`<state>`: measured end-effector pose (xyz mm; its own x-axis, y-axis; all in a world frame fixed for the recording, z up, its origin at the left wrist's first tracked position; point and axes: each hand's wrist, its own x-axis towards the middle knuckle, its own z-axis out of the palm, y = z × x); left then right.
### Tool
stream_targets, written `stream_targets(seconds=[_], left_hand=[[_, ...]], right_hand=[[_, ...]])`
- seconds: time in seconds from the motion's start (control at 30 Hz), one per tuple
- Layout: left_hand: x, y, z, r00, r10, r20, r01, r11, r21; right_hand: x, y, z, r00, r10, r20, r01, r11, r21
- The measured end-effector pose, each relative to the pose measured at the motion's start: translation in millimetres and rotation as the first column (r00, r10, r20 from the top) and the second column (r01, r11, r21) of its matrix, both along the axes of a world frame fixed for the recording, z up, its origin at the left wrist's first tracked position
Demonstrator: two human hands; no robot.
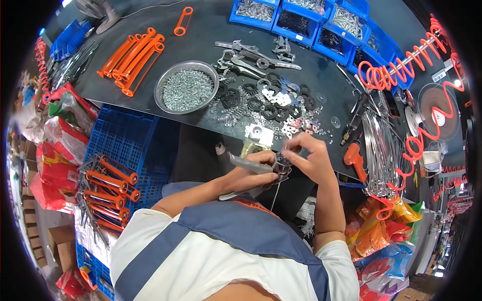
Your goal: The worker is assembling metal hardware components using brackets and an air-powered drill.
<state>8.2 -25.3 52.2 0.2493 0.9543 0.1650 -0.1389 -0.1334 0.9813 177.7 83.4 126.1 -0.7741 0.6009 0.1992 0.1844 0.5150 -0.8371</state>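
Close in front of my body, my left hand (257, 169) is closed around a grey metal lever-handled assembly (247, 163) with a dark round part (282, 159) at its end. Over that round part my right hand (307, 154) is pinched, thumb and finger together; what lies between the fingertips is too small to make out. Just beyond the hands, at the table's near edge, stands a small block with a pale top (258, 133). Black rings (269, 111), small pale metal plates (277, 96) and springs are strewn across the dark table (145, 108) behind it.
A steel bowl of small screws (187, 89) stands left, beside orange frames (131, 60). Grey metal levers (251, 54) lie farther back, before blue bins (296, 22). At right are an orange-handled power driver (355, 159), thin metal rods (374, 145) and a red coiled hose (414, 145).
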Motion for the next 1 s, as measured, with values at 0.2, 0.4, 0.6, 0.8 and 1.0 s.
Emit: stream_targets(seconds=[0.2, 0.4, 0.6, 0.8, 1.0], left_hand=[[1, -2, 4, 0.98, 0.179, 0.084, -0.183, 0.982, 0.04], [-4, 13, 6, 0.988, 0.069, -0.137, -0.015, 0.933, 0.358], [15, 6, -4, 0.976, 0.087, -0.201, -0.015, 0.942, 0.335], [-15, 3, 9, 0.987, 0.132, -0.094, -0.091, 0.931, 0.352], [-41, -21, 27, 0.864, 0.443, -0.239, -0.21, 0.749, 0.629]], right_hand=[[5, -4, -23, 0.961, -0.143, -0.235, 0.14, 0.99, -0.032], [2, -58, -89, 0.864, -0.442, -0.24, 0.318, 0.85, -0.421], [-10, -80, -123, 0.678, -0.679, -0.282, 0.533, 0.717, -0.448], [-8, -60, -89, 0.835, -0.508, -0.212, 0.419, 0.836, -0.355], [-22, 20, -71, 0.882, -0.451, -0.136, 0.471, 0.839, 0.273]])
